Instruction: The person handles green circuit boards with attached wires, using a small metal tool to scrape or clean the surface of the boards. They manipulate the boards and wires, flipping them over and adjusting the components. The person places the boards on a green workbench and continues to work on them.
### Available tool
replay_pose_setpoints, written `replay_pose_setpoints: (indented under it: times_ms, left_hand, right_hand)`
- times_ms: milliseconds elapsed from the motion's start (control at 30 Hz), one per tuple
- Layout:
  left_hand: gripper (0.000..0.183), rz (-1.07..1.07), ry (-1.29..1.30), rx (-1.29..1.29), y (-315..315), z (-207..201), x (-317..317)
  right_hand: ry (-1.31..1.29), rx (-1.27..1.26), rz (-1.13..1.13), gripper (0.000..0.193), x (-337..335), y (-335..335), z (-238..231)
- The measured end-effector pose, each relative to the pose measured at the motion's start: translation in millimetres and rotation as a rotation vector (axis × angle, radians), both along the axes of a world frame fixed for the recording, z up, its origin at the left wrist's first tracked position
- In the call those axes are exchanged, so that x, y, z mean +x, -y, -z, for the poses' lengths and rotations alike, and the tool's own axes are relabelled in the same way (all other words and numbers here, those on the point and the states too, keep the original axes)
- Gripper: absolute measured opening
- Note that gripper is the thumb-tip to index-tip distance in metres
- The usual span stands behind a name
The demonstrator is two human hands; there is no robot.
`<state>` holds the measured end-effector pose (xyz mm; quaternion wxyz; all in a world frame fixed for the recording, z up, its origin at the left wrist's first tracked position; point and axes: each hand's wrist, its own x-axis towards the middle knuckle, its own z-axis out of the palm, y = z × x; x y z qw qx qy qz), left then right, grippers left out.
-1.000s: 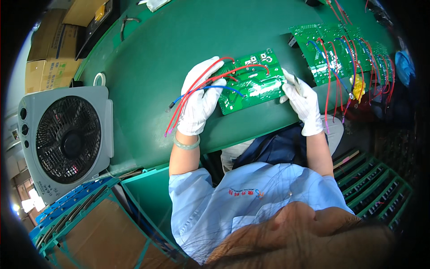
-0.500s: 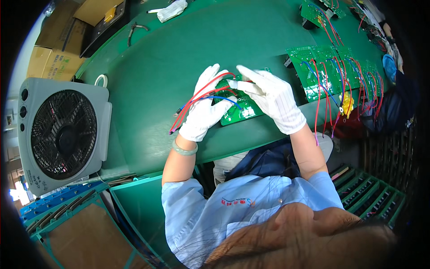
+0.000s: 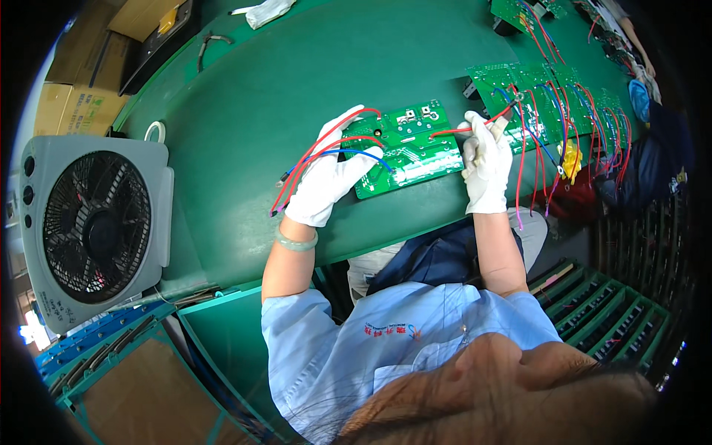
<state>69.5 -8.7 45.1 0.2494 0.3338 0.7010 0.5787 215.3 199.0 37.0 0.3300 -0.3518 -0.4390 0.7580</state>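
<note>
From where I stand, the person's gloved left hand grips the circuit board by its left end, thumb on top, while the gloved right hand has its fingers closed around a red wire off the board's right side. The board sits in front of the person, over the near part of the green table, left of a row of wired boards. To do this well, I'd say, the left hand should hold the board firm and the right should guide the wire gently, with no hard tug where it joins. The other red wires and the blue wire lie across the left hand, so they want minding against snags. The left fingertips are hidden, as is the board's underside. I can't make out whether the right fingers hold something besides the wire, and its far end is hard to tell from the boards behind.
</note>
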Motion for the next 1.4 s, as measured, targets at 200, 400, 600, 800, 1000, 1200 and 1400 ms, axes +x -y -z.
replay_pose_setpoints:
  times_ms: [200, 400, 600, 800, 1000, 1200, 1400]
  left_hand:
    - [0.063, -0.016, 0.164, 0.182, -4.7, 13.2, -0.6]
    - [0.037, -0.202, 0.259, 0.16, 4.9, 16.7, -23.4]
    - [0.02, -0.465, 0.147, 0.051, 27.6, 30.3, -55.2]
    - [0.02, -0.448, 0.147, 0.07, 18.3, 24.9, -48.0]
    - [0.02, -0.442, 0.188, 0.102, 21.4, 24.9, -47.4]
    - [0.022, -0.437, 0.205, 0.134, 21.2, 22.8, -45.0]
    - [0.021, -0.441, 0.225, 0.134, 18.8, 24.9, -41.5]
  right_hand:
    - [0.044, -0.204, -0.007, 0.015, 4.2, 3.4, 1.5]
    - [0.059, -0.329, -0.11, 0.021, -7.7, 30.0, 8.5]
    - [-0.061, -0.288, -0.531, 0.028, -11.4, 41.1, -5.1]
    - [0.24, 0.931, -0.531, 0.027, 11.3, 38.8, -18.3]
    - [0.274, 1.88, -0.3, 0.051, -25.9, 3.7, -20.7]
    - [0.376, 1.49, -0.435, 0.028, -12.2, 11.0, 13.3]
    - [0.423, 0.843, -0.4, 0.02, -22.4, 24.3, 14.1]
